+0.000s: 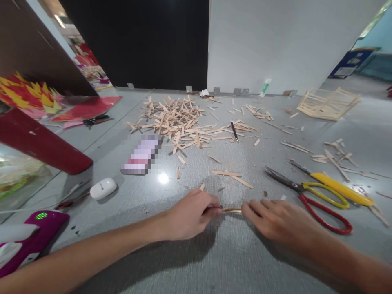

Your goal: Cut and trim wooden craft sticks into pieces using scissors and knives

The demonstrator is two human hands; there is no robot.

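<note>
Between my two hands stretches a thin wooden stick (231, 210), held low over the grey tabletop. My left hand (191, 214) pinches its left end between thumb and fingers. The other end disappears under the closed fingers of my right hand (272, 218). Just beyond the hands, two crossed wooden sticks (232, 176) lie flat. Scissors (301, 188) with one yellow and one red handle rest right of my right hand, beside a yellow craft knife (339, 188). A small stick end pokes up behind my left hand.
A heap of wooden sticks (174, 118) spreads across the back, with a black pen (234, 131) at its right. A phone (142, 154), a white earbud case (103, 189) and a red tube (45, 143) are on the left. At back right stands a small stick frame (329, 104).
</note>
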